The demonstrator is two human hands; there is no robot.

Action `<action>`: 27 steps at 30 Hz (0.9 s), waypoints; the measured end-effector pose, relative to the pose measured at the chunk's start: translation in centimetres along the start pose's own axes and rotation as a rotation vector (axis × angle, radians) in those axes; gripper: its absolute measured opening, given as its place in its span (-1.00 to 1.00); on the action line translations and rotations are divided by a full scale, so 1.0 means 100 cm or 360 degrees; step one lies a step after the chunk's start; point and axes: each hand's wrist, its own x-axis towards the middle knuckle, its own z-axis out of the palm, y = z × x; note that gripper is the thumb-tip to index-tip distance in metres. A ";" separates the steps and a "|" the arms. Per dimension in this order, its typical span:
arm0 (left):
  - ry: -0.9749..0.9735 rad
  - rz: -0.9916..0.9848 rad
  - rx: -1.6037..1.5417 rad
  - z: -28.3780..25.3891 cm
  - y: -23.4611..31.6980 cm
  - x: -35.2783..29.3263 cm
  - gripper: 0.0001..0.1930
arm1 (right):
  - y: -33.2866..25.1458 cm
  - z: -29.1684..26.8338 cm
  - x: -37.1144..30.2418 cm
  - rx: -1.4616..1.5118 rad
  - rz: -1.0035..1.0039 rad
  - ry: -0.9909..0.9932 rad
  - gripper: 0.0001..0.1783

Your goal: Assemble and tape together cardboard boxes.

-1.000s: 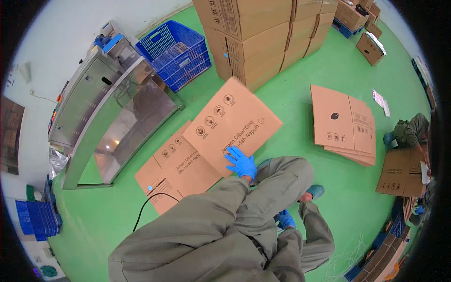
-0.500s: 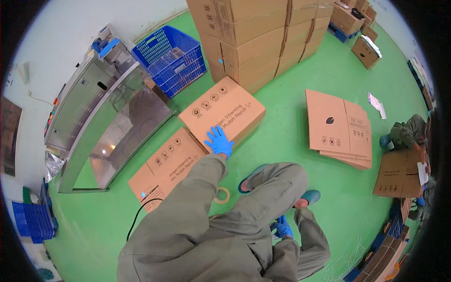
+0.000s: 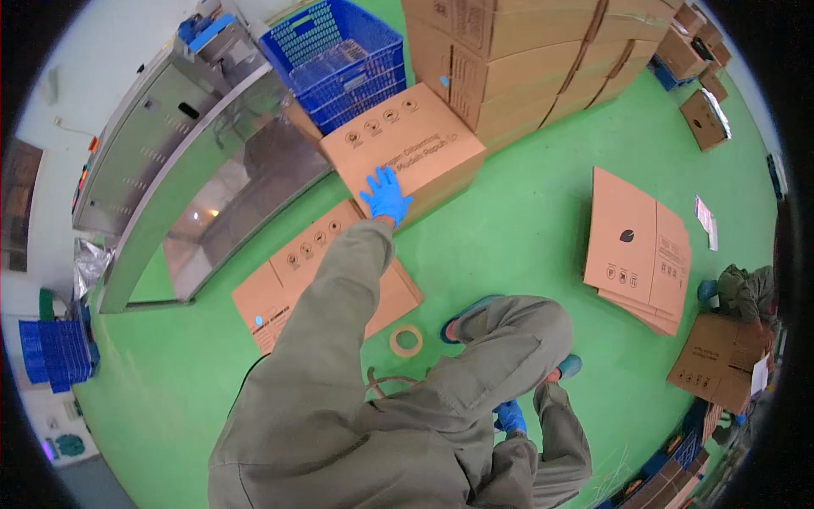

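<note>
My left hand (image 3: 387, 197), in a blue glove, lies with fingers spread on the near edge of a closed cardboard box (image 3: 432, 127). Nearer to me on the floor is a flat piece of cardboard (image 3: 284, 284), partly covered by my left sleeve. A roll of tan tape (image 3: 395, 340) lies beside it, close to my foot. My right hand (image 3: 510, 416), also gloved in blue, is low between my legs. Its fingers look curled, but my leg hides part of them, and what they hold cannot be made out.
A blue plastic crate (image 3: 356, 93) stands behind the box, beside a tall stack of cartons (image 3: 530, 72). Left is a metal machine with a curved frame (image 3: 182, 204). Flattened cartons (image 3: 636, 254) lie on the right. A co-worker (image 3: 746, 293) handles a carton (image 3: 716, 360) at far right.
The box has slid away from me and leftward to the crate under my left hand, uncovering more of the flat cardboard. My view has shifted. My right hand stays low.
</note>
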 end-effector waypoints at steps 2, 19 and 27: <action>-0.0030 0.0090 0.0036 -0.001 -0.013 -0.005 0.01 | 0.015 -0.005 0.010 -0.0017 -0.0012 -0.0002 -0.64; 0.0319 -0.0358 -0.2443 0.043 -0.080 0.028 -0.18 | 0.119 -0.023 0.073 -0.0831 -0.0447 -0.0279 -0.35; 0.0257 -0.0396 -0.2431 0.052 -0.084 0.034 -0.27 | 0.156 -0.013 0.114 -0.1807 -0.1148 -0.0045 -0.49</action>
